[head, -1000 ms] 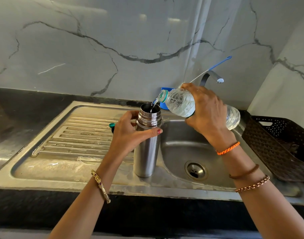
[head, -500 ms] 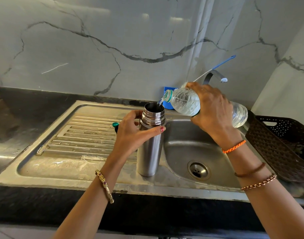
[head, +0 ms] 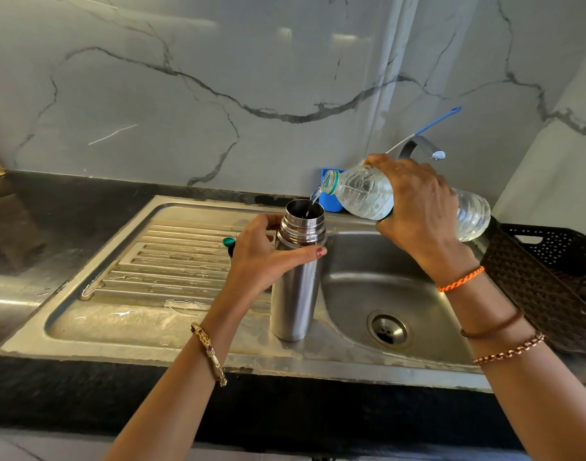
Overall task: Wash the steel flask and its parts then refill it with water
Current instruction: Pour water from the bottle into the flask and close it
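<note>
flask (head: 296, 294): plain steel cylinder with a ribbed neck, upright, mouth open with no cap on, standing on the drainboard's right end at the basin's edge
bottle (head: 368, 196): clear plastic, tipped nearly level above the flask, mouth over the flask's opening
water (head: 313, 199): thin stream running from bottle into flask

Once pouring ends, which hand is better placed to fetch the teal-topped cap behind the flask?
Probably the left hand: it grips the steel flask, with the cap just beyond its fingers on the drainboard. The right hand holds the tilted plastic bottle.
</note>
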